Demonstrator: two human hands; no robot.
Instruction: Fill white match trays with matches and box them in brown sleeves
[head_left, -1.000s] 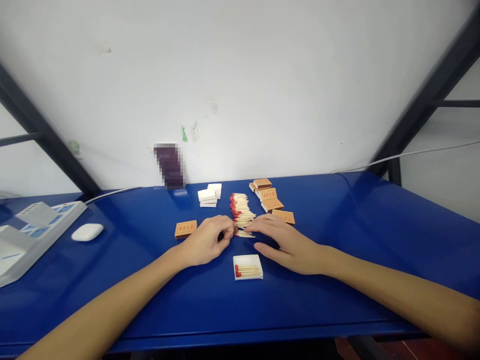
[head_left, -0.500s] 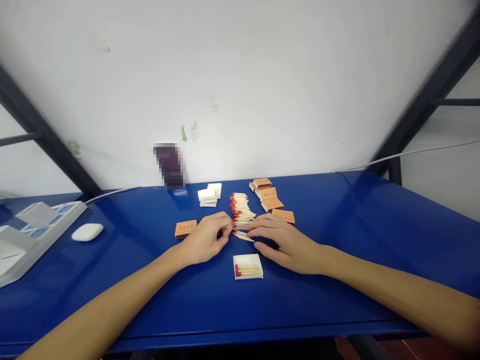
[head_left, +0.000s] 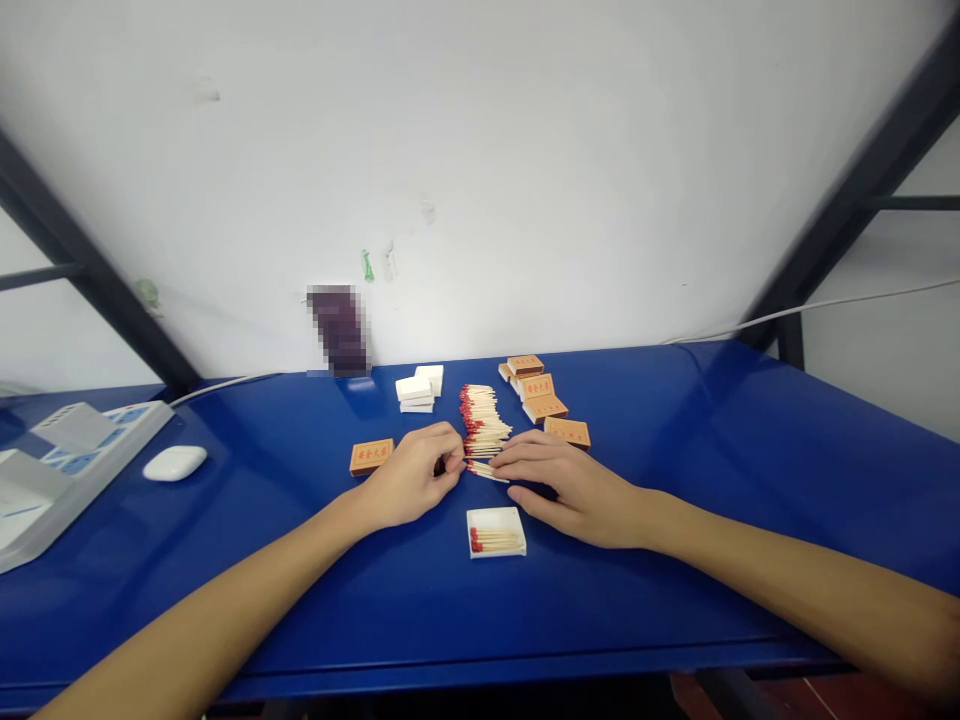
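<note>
One matchbox (head_left: 371, 457); apparently "安全火柴"

White case (head_left: 175, 463); pale power strip (head_left: 82, 474)

A pale, plain wall (head_left: 570, 180) rises behind a glossy blue desk (head_left: 712, 440), marked by small smudges and a green scrap (head_left: 367, 266). Dark slanting bars (head_left: 847, 190) flank it on both sides. Soft light sheens the desktop; reddish floor (head_left: 844, 698) shows below its front edge.
</note>
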